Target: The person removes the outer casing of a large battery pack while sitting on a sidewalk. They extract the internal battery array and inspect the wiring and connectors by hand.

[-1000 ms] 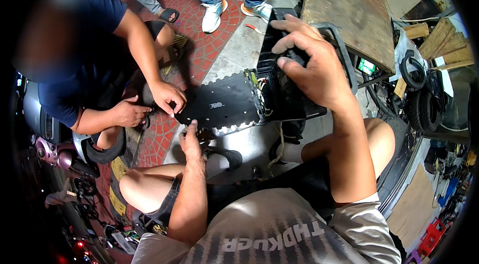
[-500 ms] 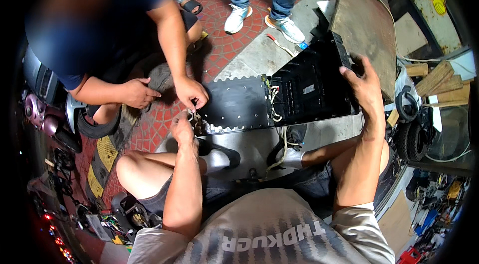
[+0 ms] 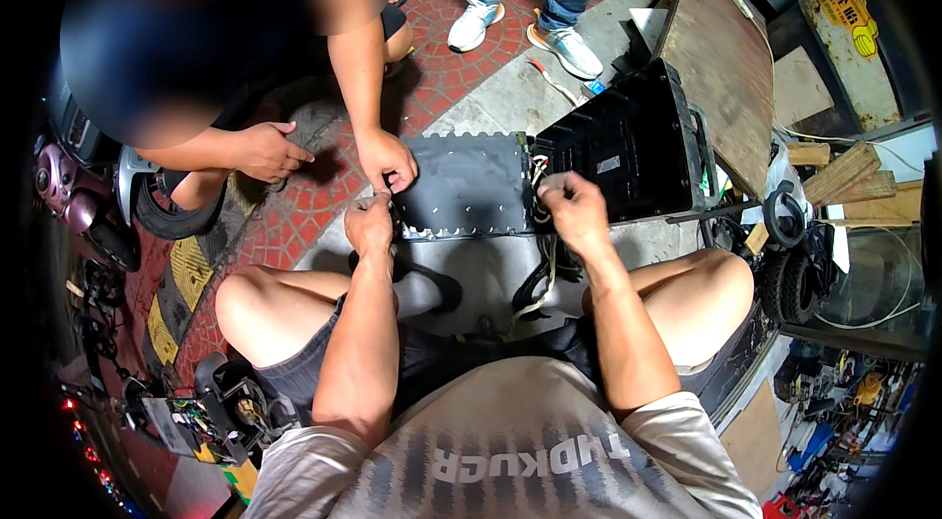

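Observation:
A dark grey slab with scalloped edges, which looks like a battery pack (image 3: 461, 187), lies in front of me. My left hand (image 3: 371, 225) is closed in a pinch at its left end; whatever is between the fingers is hidden. At the pack's right end, my right hand (image 3: 577, 210) has its fingers curled together beside the white wires (image 3: 539, 169), and I cannot make out what they hold. An open black case (image 3: 638, 151) adjoins the pack on the right, untouched by either hand. A co-worker's hand (image 3: 390, 163) reaches to the pack's left end, touching or nearly touching my left fingers.
The co-worker's other hand (image 3: 270, 154) rests further left. Someone in jeans and white shoes (image 3: 476, 24) stands beyond. A wooden board (image 3: 721, 77) is at the right, near wood offcuts (image 3: 854, 171) and small tyres (image 3: 788, 285). Pale cables (image 3: 538, 295) hang below the pack.
My right hand has let go of the black case's right edge and moved left to the wires. The case's handle side now shows. My left hand stays at the pack's left end.

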Available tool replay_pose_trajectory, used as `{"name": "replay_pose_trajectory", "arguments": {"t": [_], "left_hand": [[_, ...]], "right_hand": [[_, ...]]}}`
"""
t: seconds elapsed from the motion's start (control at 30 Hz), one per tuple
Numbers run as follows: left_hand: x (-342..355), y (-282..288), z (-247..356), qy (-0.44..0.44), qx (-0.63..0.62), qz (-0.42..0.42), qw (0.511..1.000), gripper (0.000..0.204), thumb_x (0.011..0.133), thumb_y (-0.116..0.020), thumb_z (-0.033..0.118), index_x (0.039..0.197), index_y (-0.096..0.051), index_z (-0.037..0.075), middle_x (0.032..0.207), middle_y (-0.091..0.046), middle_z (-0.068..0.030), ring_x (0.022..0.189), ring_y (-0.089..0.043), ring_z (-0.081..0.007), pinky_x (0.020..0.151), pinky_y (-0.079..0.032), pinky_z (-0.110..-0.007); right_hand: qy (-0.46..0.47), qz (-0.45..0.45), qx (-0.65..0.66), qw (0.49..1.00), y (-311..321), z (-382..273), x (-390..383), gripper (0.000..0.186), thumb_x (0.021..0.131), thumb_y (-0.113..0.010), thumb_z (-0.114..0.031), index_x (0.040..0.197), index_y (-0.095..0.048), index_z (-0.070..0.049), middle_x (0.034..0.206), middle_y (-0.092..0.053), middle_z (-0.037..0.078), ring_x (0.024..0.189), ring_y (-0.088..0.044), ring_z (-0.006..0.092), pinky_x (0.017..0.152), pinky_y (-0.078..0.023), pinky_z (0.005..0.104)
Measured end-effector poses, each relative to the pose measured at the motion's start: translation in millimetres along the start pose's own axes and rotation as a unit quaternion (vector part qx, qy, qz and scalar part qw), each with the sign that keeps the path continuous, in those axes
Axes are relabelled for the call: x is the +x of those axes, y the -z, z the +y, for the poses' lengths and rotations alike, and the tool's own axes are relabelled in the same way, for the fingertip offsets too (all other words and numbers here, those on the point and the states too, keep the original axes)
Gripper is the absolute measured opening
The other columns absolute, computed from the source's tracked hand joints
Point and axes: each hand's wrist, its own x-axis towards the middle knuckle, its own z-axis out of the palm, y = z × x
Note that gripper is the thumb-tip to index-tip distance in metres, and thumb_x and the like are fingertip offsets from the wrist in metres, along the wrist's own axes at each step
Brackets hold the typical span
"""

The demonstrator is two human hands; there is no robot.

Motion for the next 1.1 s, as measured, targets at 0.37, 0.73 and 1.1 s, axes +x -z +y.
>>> {"name": "replay_pose_trajectory", "arguments": {"t": [0.37, 0.73, 1.1], "left_hand": [[26.3, 4.9, -31.2, 0.068, 0.062, 0.056, 0.994, 0.045, 0.084, -0.09, 0.031, 0.106, -0.072, -0.003, 0.103, -0.077, -0.0213, 0.089, -0.074, -0.0331, 0.084, -0.058, -0.046], [21.1, 14.6, -34.9, 0.007, 0.135, 0.054, 0.989, 0.045, 0.089, -0.086, 0.037, 0.089, -0.076, -0.007, 0.088, -0.077, -0.0192, 0.079, -0.072, -0.0291, 0.075, -0.055, -0.046], [8.6, 21.9, -5.7, -0.157, 0.244, -0.02, 0.957, 0.047, 0.094, -0.077, 0.041, 0.094, -0.077, -0.006, 0.079, -0.075, -0.0208, 0.078, -0.07, -0.0247, 0.078, -0.055, -0.045]], "right_hand": [[-0.43, 0.008, 0.195, 0.881, -95.5, 115.3, -33.4, 0.017, 0.097, -0.069, -0.015, 0.112, -0.07, -0.005, 0.1, -0.071, 0.012, 0.078, -0.073, 0.0352, 0.066, -0.055, 0.0531], [-0.442, 0.025, 0.244, 0.863, -88.0, 114.8, -22.3, 0.014, 0.1, -0.072, -0.015, 0.092, -0.069, -0.004, 0.082, -0.07, 0.011, 0.066, -0.07, 0.0273, 0.052, -0.051, 0.0431], [-0.359, 0.027, 0.176, 0.916, -108.3, 193.7, -11.6, 0.014, 0.095, -0.078, -0.013, 0.091, -0.072, -0.002, 0.084, -0.071, 0.01, 0.068, -0.069, 0.0247, 0.062, -0.059, 0.0401]]}}
